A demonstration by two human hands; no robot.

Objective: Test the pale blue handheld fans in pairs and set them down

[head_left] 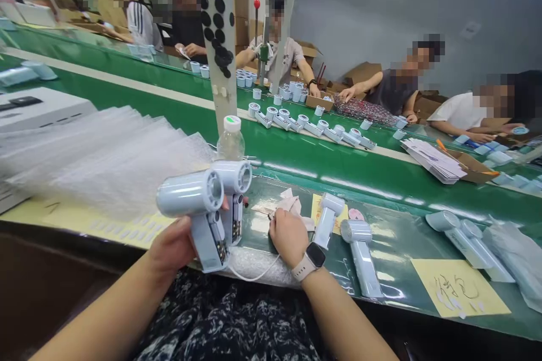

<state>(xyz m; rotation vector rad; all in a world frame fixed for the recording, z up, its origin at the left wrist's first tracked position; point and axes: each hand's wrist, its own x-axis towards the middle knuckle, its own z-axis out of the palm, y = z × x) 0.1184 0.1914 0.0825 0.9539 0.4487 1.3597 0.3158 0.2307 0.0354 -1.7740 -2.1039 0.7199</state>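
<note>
Patterned lap (pixel 224 321), right hand (pixel 288 235), probably conveyor belt (pixel 322 166)

The nearer dryer (pixel 189 193) partly hides the dryer (pixel 234 176) behind it; the thing at the right hand (pixel 288 237) is too small to tell.

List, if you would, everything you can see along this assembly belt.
Handheld units: two, pale blue, in the left hand.
More handheld units: at least four, pale blue, on the green belt, right.
Bubble wrap: one pile, translucent white, left of the hands.
Plastic bottle: one, clear, white cap, behind the units.
Yellow paper: one sheet, on the belt, right.
White leaflets: one stack, on the far belt.
Co-workers: about five, across the belt.
Left hand: gripping the units.
Right hand: above the belt, white-strapped smartwatch on its wrist.
</note>
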